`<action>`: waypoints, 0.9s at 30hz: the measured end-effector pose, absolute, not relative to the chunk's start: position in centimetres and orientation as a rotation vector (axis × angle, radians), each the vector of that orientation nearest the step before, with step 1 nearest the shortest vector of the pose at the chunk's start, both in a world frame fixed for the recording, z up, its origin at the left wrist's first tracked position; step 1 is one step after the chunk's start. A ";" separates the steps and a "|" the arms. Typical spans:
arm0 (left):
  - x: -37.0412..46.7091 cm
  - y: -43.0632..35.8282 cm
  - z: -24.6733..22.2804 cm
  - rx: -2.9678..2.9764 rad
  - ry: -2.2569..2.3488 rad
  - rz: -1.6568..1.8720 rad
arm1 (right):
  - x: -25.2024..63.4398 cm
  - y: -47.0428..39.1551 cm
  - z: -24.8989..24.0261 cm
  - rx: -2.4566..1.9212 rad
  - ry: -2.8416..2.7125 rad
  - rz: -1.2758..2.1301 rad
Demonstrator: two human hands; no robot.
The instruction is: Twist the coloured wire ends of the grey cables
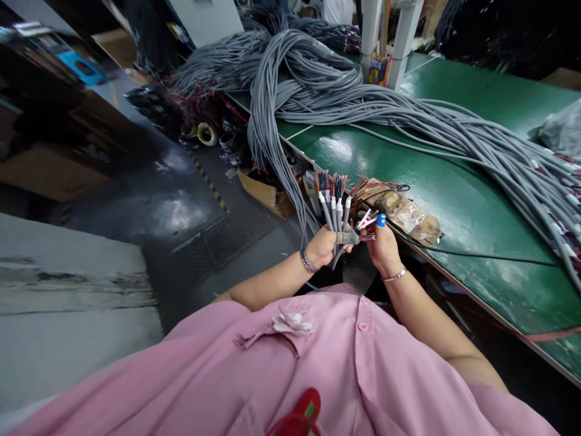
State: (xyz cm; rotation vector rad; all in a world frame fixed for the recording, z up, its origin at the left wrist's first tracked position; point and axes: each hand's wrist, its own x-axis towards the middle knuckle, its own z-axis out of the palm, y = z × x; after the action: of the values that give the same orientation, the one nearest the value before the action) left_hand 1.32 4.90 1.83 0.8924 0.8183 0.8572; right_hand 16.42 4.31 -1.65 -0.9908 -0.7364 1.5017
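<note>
Gripping grey cables (339,213), the left hand (323,244) is closed; the right hand (385,247) meets coloured wires (366,238), its grip unclear.

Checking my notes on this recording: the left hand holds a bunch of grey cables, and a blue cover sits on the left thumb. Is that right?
Not quite: the blue cover is on the thumb of the right hand, as the head view shows. The left hand does hold the bunch of grey cables.

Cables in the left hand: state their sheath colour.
The cables have grey sheaths, seen in the head view.
</note>
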 end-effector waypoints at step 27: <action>-0.3 1.9 0.0 0.973 0.898 0.936 | 18.4 0.8 -0.3 -1.014 -1.096 1.666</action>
State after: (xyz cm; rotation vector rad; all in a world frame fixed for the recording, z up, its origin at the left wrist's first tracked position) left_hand -0.29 1.88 0.00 0.9733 0.8976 0.9356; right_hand 18.43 0.76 -0.30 -1.0143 -1.0962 1.6665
